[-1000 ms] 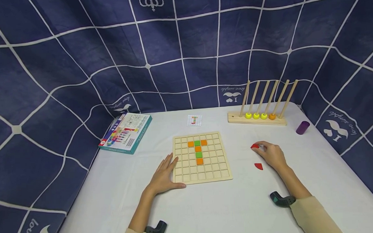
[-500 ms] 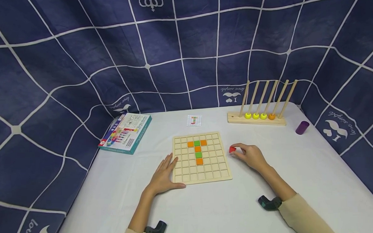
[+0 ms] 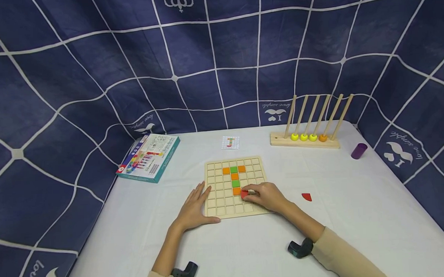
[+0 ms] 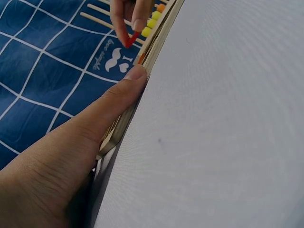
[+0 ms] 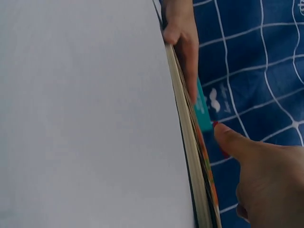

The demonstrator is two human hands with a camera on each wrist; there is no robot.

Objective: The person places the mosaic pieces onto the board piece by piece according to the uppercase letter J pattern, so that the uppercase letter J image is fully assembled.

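My left hand rests against the left edge of a wooden grid board, fingers spread and thumb along its front edge. Between thumb and fingers my right hand pinches a small red tile, held over the board just right of the lowest orange tile. In the left wrist view the red tile appears tilted above the board. Orange and green tiles form a T shape in the squares. A loose red quarter-circle tile lies on the table to the right.
Behind the board lies a small pattern card. A flat box is at the left. At the back right stands a wooden peg rack with yellow and orange beads, near a purple cylinder. Dark blue checked cloth hangs around the table.
My right hand has picked up one of two red tiles from the table and carried it left to above the board. My left hand has stayed at the board's edge.
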